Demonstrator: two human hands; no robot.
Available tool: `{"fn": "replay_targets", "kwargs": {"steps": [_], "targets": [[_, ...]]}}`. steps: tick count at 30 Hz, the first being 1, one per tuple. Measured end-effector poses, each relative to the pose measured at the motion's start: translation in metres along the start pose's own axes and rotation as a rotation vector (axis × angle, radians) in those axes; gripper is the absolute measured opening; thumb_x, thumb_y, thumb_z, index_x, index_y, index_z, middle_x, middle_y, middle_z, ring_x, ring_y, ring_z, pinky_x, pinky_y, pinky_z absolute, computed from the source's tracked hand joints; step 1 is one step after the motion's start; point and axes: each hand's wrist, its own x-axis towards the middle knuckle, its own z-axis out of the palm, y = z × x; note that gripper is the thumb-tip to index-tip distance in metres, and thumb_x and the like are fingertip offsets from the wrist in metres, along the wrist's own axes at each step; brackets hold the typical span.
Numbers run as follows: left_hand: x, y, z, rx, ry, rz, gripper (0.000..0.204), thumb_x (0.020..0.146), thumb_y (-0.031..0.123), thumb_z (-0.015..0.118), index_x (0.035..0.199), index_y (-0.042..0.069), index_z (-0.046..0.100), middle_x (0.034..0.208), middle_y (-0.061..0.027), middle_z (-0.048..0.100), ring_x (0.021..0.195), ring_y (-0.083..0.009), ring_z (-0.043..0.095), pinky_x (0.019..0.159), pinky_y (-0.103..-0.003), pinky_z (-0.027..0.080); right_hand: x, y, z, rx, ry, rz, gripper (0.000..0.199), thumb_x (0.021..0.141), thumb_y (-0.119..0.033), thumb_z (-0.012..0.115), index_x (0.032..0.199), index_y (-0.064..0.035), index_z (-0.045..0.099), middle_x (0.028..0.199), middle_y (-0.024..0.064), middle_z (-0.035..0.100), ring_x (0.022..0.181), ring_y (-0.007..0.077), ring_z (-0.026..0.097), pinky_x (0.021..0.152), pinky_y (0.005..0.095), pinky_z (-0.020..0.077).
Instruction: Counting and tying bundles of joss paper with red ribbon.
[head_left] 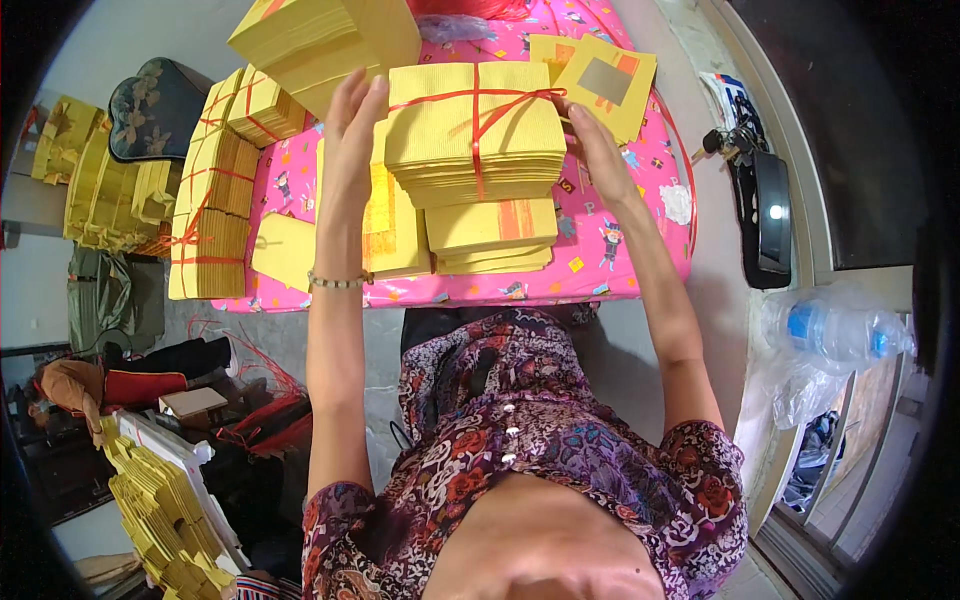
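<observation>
A thick bundle of yellow paper sheets (430, 140), tied crosswise with red ribbon (477, 130), sits on flat yellow paper stacks (490, 226) with orange-red print. My left hand (355, 118) is beside the bundle's left side, fingers stretched upward and apart. At the right end, my right hand (600, 150) has its fingers extended next to the ribbon's knot and loose ends. Whether either palm presses on the bundle cannot be made out. Loose yellow sheets (640, 95) with a grey square lie behind my right hand.
A taller yellow paper block (330, 50) stands at the back left of the pink patterned table (640, 262). Tied bundles (215, 190) line its left edge. More yellow stacks (160, 510) are at lower left. Plastic-wrapped bottles (840, 325) are at right.
</observation>
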Motion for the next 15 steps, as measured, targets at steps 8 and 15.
{"fn": "replay_targets", "kwargs": {"steps": [8, 15], "targets": [[-0.032, 0.004, 0.017, -0.479, -0.026, -0.494, 0.047, 0.092, 0.037, 0.054, 0.123, 0.002, 0.05, 0.118, -0.0094, 0.058, 0.109, -0.0198, 0.057, 0.092, -0.035, 0.045, -0.014, -0.017, 0.049, 0.462, 0.164, 0.145, 0.053, 0.098, -0.043, 0.035, 0.134, -0.0042, 0.04, 0.133, 0.0058, 0.047, 0.122, 0.0147, 0.044, 0.104, 0.0335, 0.0321], [-0.029, -0.004, 0.0, -0.531, -0.037, -0.466, 0.055, 0.095, 0.045, 0.044, 0.129, 0.001, 0.047, 0.123, -0.0104, 0.057, 0.117, -0.0196, 0.05, 0.1, -0.034, 0.038, -0.003, -0.028, 0.044, 0.564, -0.019, 0.154, 0.058, 0.097, -0.048, 0.037, 0.134, -0.0042, 0.039, 0.134, 0.0061, 0.047, 0.122, 0.016, 0.045, 0.103, 0.0339, 0.0347]]}}
